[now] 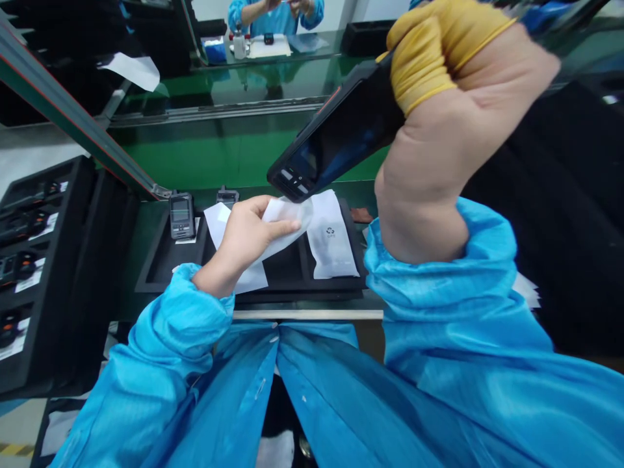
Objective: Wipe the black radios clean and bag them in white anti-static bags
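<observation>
My right hand (453,110), with yellow finger cots, is raised high and closed round a black handheld device (336,136) whose screen end tilts down to the left. My left hand (248,234) pinches a thin white bag (285,224) over a black foam tray (160,263) on the bench. A second white bag (334,237) with a small printed mark lies flat on the tray's right part. A small grey device (181,216) stands at the tray's back left.
Black trays with small parts (29,260) are stacked at the left. A green conveyor (234,149) runs across behind the tray. Another person in blue (275,14) works at a far bench. A slanted metal rail (73,117) crosses the upper left.
</observation>
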`<state>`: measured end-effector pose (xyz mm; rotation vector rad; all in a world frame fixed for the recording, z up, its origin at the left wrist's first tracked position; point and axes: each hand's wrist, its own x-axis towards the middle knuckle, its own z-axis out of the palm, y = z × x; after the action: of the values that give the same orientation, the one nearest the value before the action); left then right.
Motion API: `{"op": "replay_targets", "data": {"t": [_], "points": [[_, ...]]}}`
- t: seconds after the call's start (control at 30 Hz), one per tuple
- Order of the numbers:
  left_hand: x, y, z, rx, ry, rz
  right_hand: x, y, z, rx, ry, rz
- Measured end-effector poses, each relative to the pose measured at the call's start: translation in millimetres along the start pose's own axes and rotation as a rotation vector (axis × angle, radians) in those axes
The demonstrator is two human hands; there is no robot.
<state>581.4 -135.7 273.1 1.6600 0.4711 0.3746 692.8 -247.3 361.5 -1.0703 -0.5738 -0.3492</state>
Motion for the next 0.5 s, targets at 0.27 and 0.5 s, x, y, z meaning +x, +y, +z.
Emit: {"op": "replay_targets", "data": {"t": [0.27, 0.5], "points": [[-2, -7, -5.2, -0.086, 0.002, 0.081, -3, 24, -13, 0.061, -0.049, -0.067], [2, -17, -6.6, -0.084, 0.093, 0.067, -8, 34, -17, -0.152, -0.129, -0.069]]}}
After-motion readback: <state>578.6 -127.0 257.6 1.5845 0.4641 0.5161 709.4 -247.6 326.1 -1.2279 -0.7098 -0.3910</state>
